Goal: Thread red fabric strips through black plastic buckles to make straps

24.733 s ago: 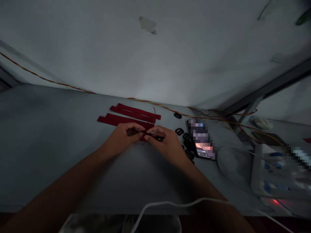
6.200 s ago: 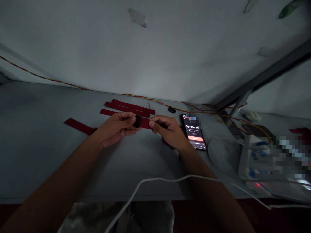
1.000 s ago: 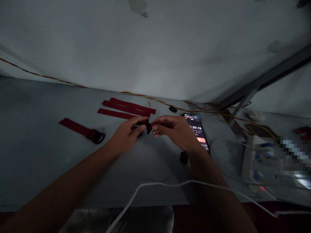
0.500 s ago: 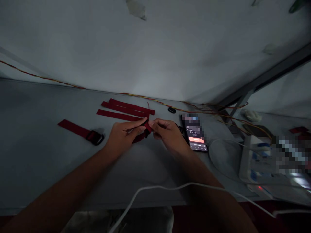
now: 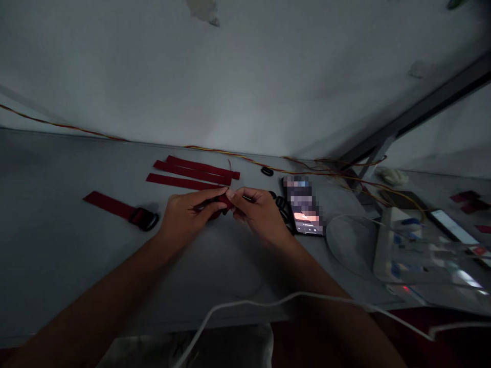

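Both hands meet over the grey table, pinching a short red webbing strap (image 5: 225, 202) with a dark buckle partly hidden by my fingers. My left hand (image 5: 187, 213) grips it from the left, thumb and forefinger closed. From the right, my right hand (image 5: 255, 209) pinches the same strap, its fingertips touching those of the left. Just beyond them lie several flat red webbing strips (image 5: 180, 182). To the left rests another red strap (image 5: 109, 203) with a black buckle (image 5: 143, 218) threaded on its end.
A lit phone (image 5: 305, 207) lies right of my hands, beside black buckles (image 5: 282, 204). Behind is one loose black ring (image 5: 267, 171). A white power strip (image 5: 387, 245) stands further right. A white cable (image 5: 249, 302) crosses above my right forearm; twisted wires (image 5: 215, 150) run along the wall.
The view has shifted slightly, so the things appear a little further left. My fingertips have drawn closer together over the strap, covering more of it and its buckle.
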The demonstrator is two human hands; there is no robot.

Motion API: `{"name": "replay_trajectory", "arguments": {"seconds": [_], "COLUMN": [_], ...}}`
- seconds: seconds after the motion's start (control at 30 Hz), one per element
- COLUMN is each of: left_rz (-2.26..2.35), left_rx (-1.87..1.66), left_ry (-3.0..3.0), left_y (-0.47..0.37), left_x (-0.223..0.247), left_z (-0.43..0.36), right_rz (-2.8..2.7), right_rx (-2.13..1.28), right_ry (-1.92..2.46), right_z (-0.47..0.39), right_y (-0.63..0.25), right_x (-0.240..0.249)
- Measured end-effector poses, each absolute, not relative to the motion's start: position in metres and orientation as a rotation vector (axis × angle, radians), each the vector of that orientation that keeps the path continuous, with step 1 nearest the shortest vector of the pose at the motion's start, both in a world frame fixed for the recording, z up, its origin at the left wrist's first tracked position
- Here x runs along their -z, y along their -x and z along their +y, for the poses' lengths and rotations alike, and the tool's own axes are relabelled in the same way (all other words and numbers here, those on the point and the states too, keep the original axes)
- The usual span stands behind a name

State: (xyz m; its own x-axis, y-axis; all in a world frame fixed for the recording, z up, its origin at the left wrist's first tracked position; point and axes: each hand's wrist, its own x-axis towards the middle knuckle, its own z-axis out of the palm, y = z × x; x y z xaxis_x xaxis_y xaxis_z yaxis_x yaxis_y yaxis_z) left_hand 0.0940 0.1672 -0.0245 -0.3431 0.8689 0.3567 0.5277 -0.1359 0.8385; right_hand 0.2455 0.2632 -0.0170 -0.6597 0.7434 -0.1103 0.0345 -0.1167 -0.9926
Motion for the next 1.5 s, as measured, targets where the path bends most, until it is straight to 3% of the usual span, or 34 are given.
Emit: {"name": "replay_trajectory", "arguments": {"seconds": [0.23, 0.47, 0.93, 1.17, 1.5], "left_rz": [1.693, 1.538, 1.685, 1.67, 1.689], "left_rx": [-1.513, -1.548, -1.325, -1.409, -1.292], "left_ry": [-1.566, -1.789, -1.81, -1.718, -1.937], "left_y": [-0.096, -0.089, -0.087, -0.084, -0.081], "left_x": [0.021, 0.026, 0.032, 0.033, 0.035], "left_z": [0.168, 0.172, 0.176, 0.176, 0.177], "right_rz": [-1.533, -1.825, -2.432, -2.473, -2.615], "right_rx": [-1.93, -2.045, -1.047, -1.143, -0.885], "right_ry": [0.797, 0.768, 0.772, 0.625, 0.525], "right_z": [0.277, 0.291, 0.279, 0.276, 0.276], "right_y": [-0.251, -0.266, -0.26, -0.261, -0.259], "right_x": [0.016, 0.007, 0.008, 0.006, 0.021]}}
